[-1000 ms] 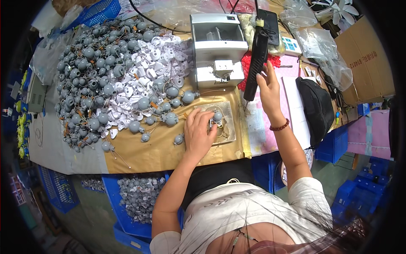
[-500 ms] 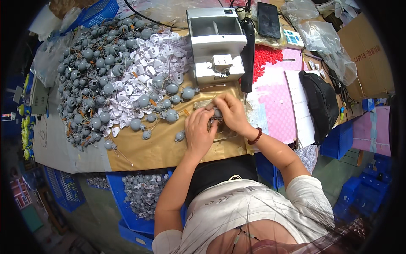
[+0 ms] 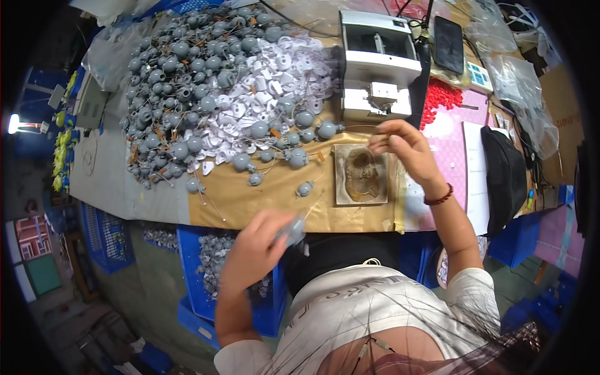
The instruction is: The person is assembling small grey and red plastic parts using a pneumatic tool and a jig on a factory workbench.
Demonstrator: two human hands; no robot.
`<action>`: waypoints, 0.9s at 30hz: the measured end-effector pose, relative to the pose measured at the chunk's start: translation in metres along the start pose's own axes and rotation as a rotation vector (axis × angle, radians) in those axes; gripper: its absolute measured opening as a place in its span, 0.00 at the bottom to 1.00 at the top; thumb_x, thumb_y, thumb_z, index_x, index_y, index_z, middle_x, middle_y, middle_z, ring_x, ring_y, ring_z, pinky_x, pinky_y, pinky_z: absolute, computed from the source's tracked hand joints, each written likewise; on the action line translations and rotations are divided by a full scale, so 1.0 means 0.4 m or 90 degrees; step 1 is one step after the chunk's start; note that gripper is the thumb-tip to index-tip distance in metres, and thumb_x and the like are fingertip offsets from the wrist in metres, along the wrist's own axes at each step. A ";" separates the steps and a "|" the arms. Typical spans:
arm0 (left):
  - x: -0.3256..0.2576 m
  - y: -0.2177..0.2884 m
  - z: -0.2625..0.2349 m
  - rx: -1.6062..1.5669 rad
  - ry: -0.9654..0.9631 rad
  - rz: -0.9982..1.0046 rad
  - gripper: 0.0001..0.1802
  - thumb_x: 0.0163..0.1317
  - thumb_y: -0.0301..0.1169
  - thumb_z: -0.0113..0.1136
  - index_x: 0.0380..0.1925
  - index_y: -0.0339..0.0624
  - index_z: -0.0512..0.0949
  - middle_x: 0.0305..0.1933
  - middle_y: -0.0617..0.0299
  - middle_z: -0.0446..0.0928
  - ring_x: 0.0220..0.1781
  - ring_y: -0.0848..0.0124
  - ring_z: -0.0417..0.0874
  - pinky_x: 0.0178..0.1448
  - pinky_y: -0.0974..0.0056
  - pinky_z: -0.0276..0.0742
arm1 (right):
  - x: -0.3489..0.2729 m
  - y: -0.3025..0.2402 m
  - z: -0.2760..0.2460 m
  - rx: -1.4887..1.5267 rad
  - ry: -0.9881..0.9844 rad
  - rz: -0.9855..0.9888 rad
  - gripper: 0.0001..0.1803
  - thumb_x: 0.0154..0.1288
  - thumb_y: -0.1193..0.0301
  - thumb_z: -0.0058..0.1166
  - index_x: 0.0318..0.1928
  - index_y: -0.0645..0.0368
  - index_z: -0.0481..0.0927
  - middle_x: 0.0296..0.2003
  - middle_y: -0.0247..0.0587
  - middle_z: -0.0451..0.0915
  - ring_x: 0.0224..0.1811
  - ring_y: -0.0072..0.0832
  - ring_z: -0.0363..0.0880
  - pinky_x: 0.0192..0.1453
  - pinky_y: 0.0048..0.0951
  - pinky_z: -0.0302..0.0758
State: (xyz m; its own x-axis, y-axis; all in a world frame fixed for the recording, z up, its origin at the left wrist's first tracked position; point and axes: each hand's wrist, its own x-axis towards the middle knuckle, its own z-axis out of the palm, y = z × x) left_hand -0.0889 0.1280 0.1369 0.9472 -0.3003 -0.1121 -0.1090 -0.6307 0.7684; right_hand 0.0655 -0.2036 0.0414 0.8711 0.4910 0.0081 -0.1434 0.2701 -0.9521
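My left hand (image 3: 253,250), smeared by motion, is off the table's front edge, beside a blue bin of small parts. Between its thumb and fingers is a grey ball-shaped part (image 3: 290,232) with a pale end sticking out. My right hand (image 3: 409,150) hovers at the upper right corner of a square block with a moulded hollow (image 3: 360,178); its fingers are loosely bent and apart, and I see nothing in them. Several grey balls with thin wires (image 3: 297,157) lie left of the block. One single grey ball (image 3: 304,189) rests nearer the front edge.
Heaps of grey balls (image 3: 181,94) and white plastic pieces (image 3: 250,100) cover the table's left. A grey-white machine (image 3: 378,69) stands behind the block. Small red pieces (image 3: 442,100), a phone (image 3: 448,44) and a black pouch (image 3: 503,169) are rightward. The blue bin (image 3: 187,250) stands below.
My hands, together over the block before, have parted. My left hand has come toward me and leftward with the grey ball-shaped part; my right has lifted away, uncovering the hollow. The view has shifted.
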 end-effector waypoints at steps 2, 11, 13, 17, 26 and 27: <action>-0.143 -0.037 -0.078 0.042 -0.190 -0.154 0.19 0.62 0.29 0.65 0.54 0.42 0.78 0.51 0.49 0.80 0.51 0.48 0.82 0.54 0.53 0.78 | -0.010 0.004 -0.028 -0.016 0.042 0.027 0.15 0.78 0.70 0.50 0.58 0.65 0.75 0.48 0.47 0.83 0.49 0.29 0.84 0.56 0.30 0.81; -0.016 -0.289 -0.076 0.392 0.252 -0.134 0.13 0.63 0.27 0.62 0.48 0.40 0.80 0.45 0.52 0.79 0.50 0.50 0.78 0.55 0.52 0.74 | -0.065 0.036 -0.068 -0.114 0.099 0.100 0.13 0.78 0.70 0.51 0.55 0.64 0.77 0.46 0.41 0.84 0.48 0.24 0.84 0.53 0.26 0.81; 0.053 -0.350 -0.081 0.521 0.306 -0.115 0.12 0.62 0.25 0.59 0.47 0.42 0.79 0.47 0.54 0.79 0.54 0.52 0.76 0.56 0.51 0.73 | -0.089 0.043 -0.083 -0.142 0.103 0.102 0.12 0.77 0.71 0.51 0.55 0.64 0.77 0.45 0.40 0.84 0.47 0.23 0.83 0.52 0.26 0.80; 0.084 -0.494 -0.101 0.636 0.303 -0.140 0.13 0.62 0.24 0.52 0.46 0.45 0.79 0.49 0.57 0.78 0.56 0.53 0.75 0.55 0.50 0.72 | -0.139 0.033 -0.147 -0.222 0.159 0.089 0.11 0.76 0.73 0.53 0.53 0.66 0.78 0.43 0.38 0.84 0.46 0.23 0.83 0.51 0.24 0.79; 0.091 -0.514 -0.089 0.533 0.302 -0.150 0.17 0.53 0.18 0.63 0.45 0.33 0.76 0.50 0.47 0.72 0.54 0.47 0.72 0.58 0.49 0.71 | -0.079 -0.017 -0.332 -0.809 0.337 -0.057 0.08 0.64 0.74 0.60 0.43 0.62 0.82 0.39 0.47 0.83 0.42 0.44 0.83 0.47 0.39 0.79; 0.082 -0.528 -0.094 0.534 0.302 -0.161 0.17 0.53 0.18 0.64 0.45 0.33 0.76 0.50 0.46 0.72 0.54 0.46 0.72 0.58 0.48 0.71 | -0.068 -0.012 -0.335 -0.853 0.325 -0.029 0.08 0.63 0.74 0.60 0.42 0.61 0.81 0.38 0.48 0.82 0.42 0.46 0.82 0.48 0.42 0.78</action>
State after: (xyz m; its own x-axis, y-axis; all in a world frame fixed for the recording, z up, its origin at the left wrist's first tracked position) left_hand -0.0236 0.2782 -0.0054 0.9745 0.1142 0.1930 0.1079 -0.9932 0.0427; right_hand 0.1053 -0.3295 0.0049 0.9743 0.0793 0.2110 0.1808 -0.8337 -0.5218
